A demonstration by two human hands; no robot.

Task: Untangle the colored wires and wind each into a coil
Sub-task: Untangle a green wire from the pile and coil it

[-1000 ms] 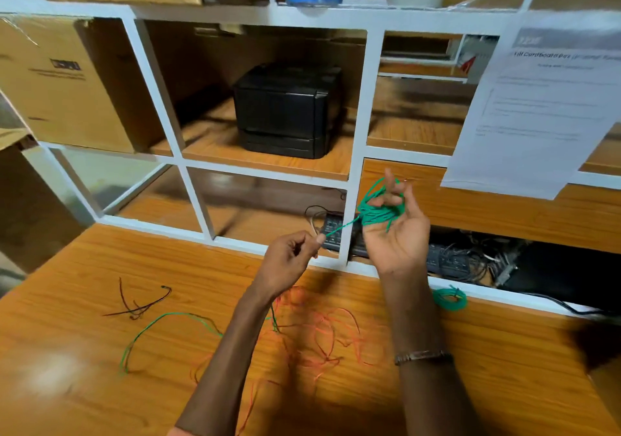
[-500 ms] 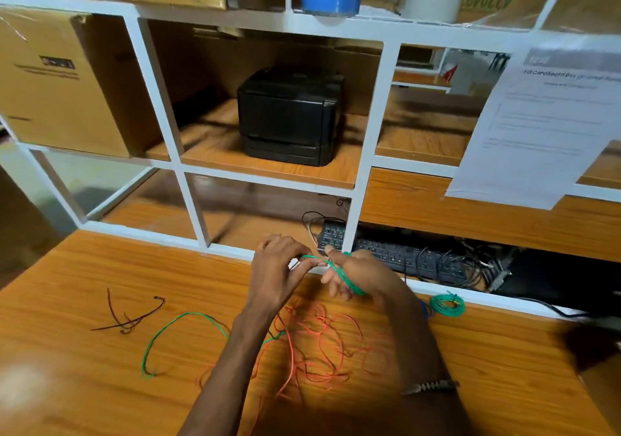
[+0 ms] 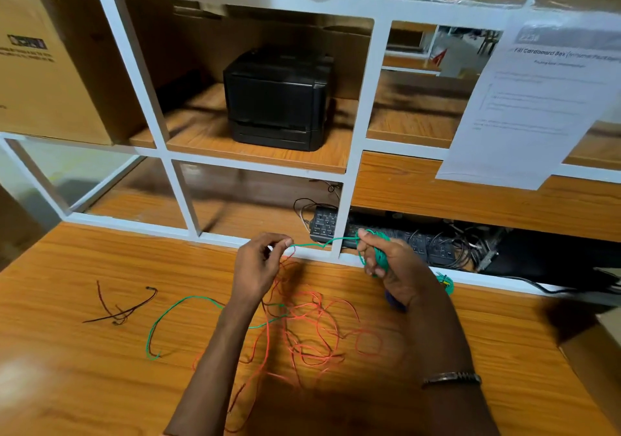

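Observation:
My right hand (image 3: 393,264) grips a partly wound coil of green wire (image 3: 379,254) around its fingers. A stretch of that wire runs left to my left hand (image 3: 258,264), which pinches it between thumb and fingertip. The wire's loose tail (image 3: 174,314) curves over the wooden table (image 3: 84,385) to the left of my left forearm. A tangle of red wire (image 3: 312,331) lies on the table under and between my arms. A short dark wire (image 3: 124,309) lies apart at the left. A finished green coil (image 3: 445,283) rests behind my right hand.
A white shelf frame (image 3: 349,180) rises along the table's far edge. Behind it sit a black keyboard (image 3: 326,225) with cables, a black printer (image 3: 279,99) and a cardboard box (image 3: 43,66). A printed sheet (image 3: 534,99) hangs at the right.
My right hand came down from its raised position and the hands met, then drew apart. The green wire now stretches between them, and the view shifted closer.

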